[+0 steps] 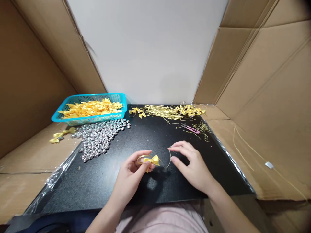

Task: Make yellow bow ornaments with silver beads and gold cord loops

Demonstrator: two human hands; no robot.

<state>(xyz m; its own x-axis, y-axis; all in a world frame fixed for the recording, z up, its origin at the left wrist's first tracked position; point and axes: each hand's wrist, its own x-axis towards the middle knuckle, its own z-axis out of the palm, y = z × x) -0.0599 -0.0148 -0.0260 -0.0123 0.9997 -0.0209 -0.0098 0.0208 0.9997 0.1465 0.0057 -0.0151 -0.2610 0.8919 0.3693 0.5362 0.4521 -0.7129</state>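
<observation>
A yellow ribbon bow (153, 160) is pinched between the thumb and fingers of my left hand (132, 168), above the black tabletop. A thin gold cord (169, 163) trails from the bow in a loose loop toward the right. My right hand (190, 163) hovers beside that loop, thumb and index finger apart. The cord passes close to those fingertips; whether it touches them I cannot tell. My left fingers partly hide the back of the bow and a gold loop behind it.
A turquoise basket (88, 121) of yellow bows stands at the back left. Silver beads (99, 139) spread before it. Gold cord lengths (161, 111), finished-looking bows (190, 110), pink thread snips (191, 128) and cord scraps (204, 127) lie at the back. Cardboard walls (267, 81) flank the table.
</observation>
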